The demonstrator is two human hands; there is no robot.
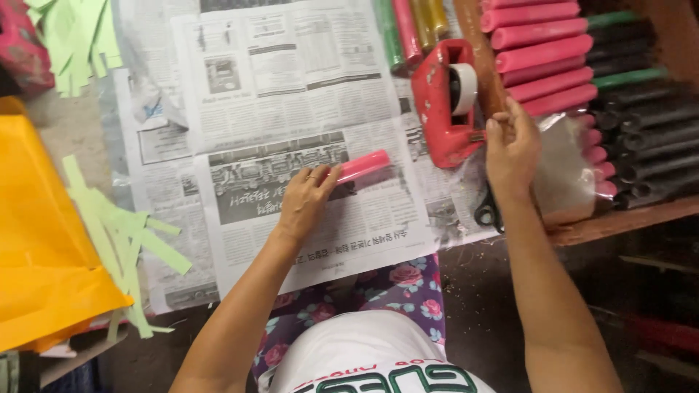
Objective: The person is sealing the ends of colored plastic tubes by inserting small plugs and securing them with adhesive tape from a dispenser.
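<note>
My left hand (306, 198) rests on the spread newspaper (291, 87) and holds a pink paper-wrapped tube (364, 165) flat against it, fingers on the tube's left end. My right hand (511, 149) reaches to the red tape dispenser (440, 109), its fingertips at the dispenser's right side where the tape comes off the white roll (463, 87). Whether a piece of tape is pinched in those fingers is too small to tell.
Finished pink tubes (542, 54) and dark tubes (648, 138) lie stacked in a wooden tray (619, 218) at right. Black scissors (486, 212) lie below the dispenser. Green paper strips (124, 240) and a yellow bag (36, 240) sit left; coloured rolls (408, 29) lie at the top.
</note>
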